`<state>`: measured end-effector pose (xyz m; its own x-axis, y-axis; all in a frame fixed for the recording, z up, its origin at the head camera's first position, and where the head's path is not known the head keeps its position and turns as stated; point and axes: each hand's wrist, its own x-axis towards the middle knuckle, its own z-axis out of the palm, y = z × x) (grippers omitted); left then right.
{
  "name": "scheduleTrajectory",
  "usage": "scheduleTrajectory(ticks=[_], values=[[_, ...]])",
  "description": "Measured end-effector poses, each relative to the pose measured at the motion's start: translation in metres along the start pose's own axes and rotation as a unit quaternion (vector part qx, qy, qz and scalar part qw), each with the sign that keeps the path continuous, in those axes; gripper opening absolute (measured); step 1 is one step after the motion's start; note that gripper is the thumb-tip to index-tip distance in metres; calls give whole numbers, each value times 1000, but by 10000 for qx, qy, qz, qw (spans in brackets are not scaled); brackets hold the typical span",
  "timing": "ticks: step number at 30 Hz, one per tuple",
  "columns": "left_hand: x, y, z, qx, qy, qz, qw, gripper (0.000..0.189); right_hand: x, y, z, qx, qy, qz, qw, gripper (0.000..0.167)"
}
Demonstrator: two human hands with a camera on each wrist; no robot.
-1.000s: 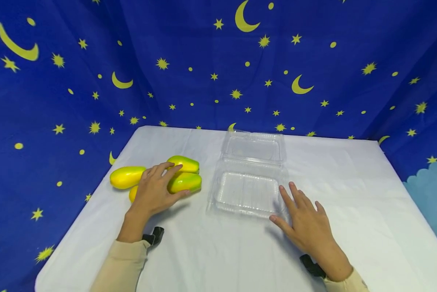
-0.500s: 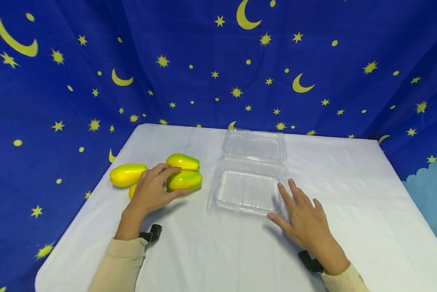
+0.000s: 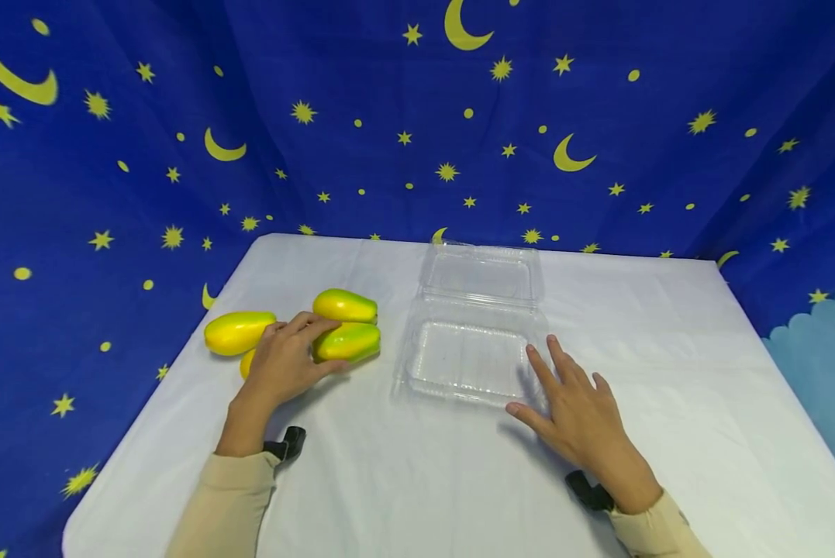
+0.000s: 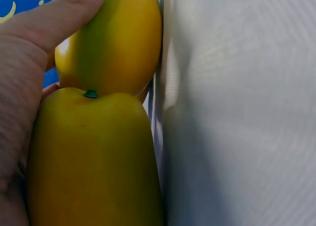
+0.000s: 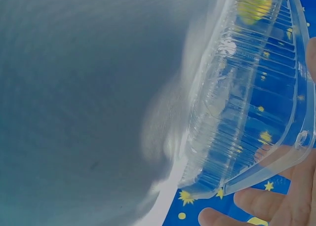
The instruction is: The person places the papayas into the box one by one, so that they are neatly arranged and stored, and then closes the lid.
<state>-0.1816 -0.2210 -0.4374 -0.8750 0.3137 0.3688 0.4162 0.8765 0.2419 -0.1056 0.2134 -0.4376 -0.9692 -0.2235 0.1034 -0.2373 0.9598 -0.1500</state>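
My left hand [image 3: 281,364] reaches over a group of yellow-green papayas. Its thumb and fingers go round the right front papaya [image 3: 350,342], which lies on the table. In the left wrist view the thumb [image 4: 59,18] lies against that papaya [image 4: 118,43], and another papaya [image 4: 94,162] fills the foreground. Behind lies a third papaya [image 3: 345,305]. A clear plastic clamshell box [image 3: 469,360] stands unfolded in the middle, its lid [image 3: 483,277] laid back. My right hand [image 3: 584,415] is at the box's right front corner, fingers spread, holding nothing.
One more papaya [image 3: 236,333] lies at the far left, close to the one mostly hidden under my left hand. A white cloth covers the table [image 3: 417,480]. A blue curtain [image 3: 361,70] with yellow moons and stars hangs behind and at the sides.
The left hand's fingers have settled lower round the right front papaya, drawing slightly back. The right hand stays by the box. The whole view has shifted a little.
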Motion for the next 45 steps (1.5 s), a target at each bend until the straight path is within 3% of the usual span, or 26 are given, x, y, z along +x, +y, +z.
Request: scheduleTrajectory(ticks=[13,21,37,45], values=[[0,1,-3,-144,-37,-39,9999,64,0,0,1,-36,-4,67,10000,95],[2,7,-8,-418,380,201,9982,63,-1,1,0,5,-67,140,9999,97],[10,16,-12,-1397,920,125,9858,64,-1,3,-2,-6,-22,155,9999,101],[18,19,-16,-1781,881,236,9798,64,4,4,-2,45,-82,81,9999,106]])
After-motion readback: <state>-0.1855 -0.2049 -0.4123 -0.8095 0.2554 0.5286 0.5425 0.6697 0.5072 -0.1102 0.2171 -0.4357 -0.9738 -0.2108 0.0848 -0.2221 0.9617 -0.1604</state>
